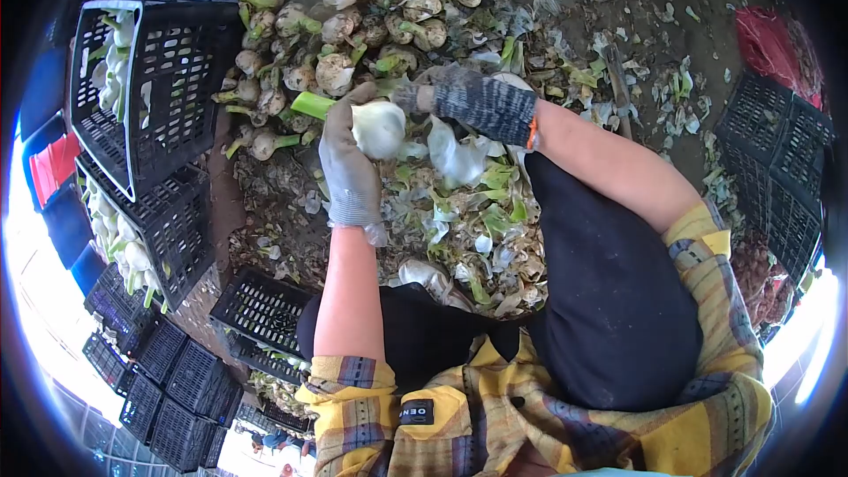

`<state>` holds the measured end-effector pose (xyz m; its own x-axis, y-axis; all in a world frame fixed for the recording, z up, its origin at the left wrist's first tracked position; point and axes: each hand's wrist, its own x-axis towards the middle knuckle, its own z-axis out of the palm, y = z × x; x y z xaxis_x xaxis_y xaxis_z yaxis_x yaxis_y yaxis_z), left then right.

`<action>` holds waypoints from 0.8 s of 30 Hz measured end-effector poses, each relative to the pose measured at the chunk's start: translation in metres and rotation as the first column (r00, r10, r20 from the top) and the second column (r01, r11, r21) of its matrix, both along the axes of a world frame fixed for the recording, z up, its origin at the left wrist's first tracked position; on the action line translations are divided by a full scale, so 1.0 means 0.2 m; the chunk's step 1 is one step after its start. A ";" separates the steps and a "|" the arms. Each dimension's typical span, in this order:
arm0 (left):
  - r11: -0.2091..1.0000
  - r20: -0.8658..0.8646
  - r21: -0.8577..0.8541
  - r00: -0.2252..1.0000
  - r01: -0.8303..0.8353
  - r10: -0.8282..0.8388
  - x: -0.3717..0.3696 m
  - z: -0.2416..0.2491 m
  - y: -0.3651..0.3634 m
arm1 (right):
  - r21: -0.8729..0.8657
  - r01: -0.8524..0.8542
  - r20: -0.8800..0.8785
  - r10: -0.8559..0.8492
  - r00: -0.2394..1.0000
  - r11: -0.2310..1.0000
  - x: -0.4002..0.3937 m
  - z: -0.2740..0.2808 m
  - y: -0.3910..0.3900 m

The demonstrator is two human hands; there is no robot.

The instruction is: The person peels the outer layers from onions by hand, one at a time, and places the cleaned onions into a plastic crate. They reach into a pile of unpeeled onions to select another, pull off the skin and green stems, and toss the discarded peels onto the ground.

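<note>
A white garlic bulb (380, 130) with a cut green stem is held in my left hand (349, 163), which wears a grey glove with the fingers wrapped around it. My right hand (442, 97), in a dark patterned knit glove with an orange edge, has its fingers curled at the upper right side of the bulb. What those fingertips grip, if anything, is hidden. Just below the right hand is a pale sheet of loose garlic skin (455, 155). Unpeeled garlic bulbs (340, 26), brownish with green stems, lie piled beyond both hands.
Black plastic crates (181, 79) with peeled garlic stand stacked at the left. Another crate (265, 309) sits by my left knee, and more crates (777, 159) are at the far right near red netting (768, 44). Skins and leaf scraps (503, 256) cover the ground.
</note>
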<state>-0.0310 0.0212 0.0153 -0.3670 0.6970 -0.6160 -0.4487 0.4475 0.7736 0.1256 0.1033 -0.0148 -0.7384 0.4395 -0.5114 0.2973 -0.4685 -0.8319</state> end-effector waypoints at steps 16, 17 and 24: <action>0.959 -0.174 0.128 0.957 0.254 -0.231 0.00 -0.05 -0.08 | 0.181 -0.086 0.168 0.055 0.984 0.980 -0.01 0.09 0.00; 0.956 -0.123 0.161 0.966 0.246 -0.228 -0.01 -0.07 -0.09 | 0.166 -0.081 0.205 0.046 0.978 0.983 -0.02 0.10 0.00; 0.974 0.107 0.227 0.994 -0.018 -0.006 -0.08 -0.31 -0.16 | 0.385 -0.109 0.242 0.014 0.970 0.917 -0.04 -0.04 -0.05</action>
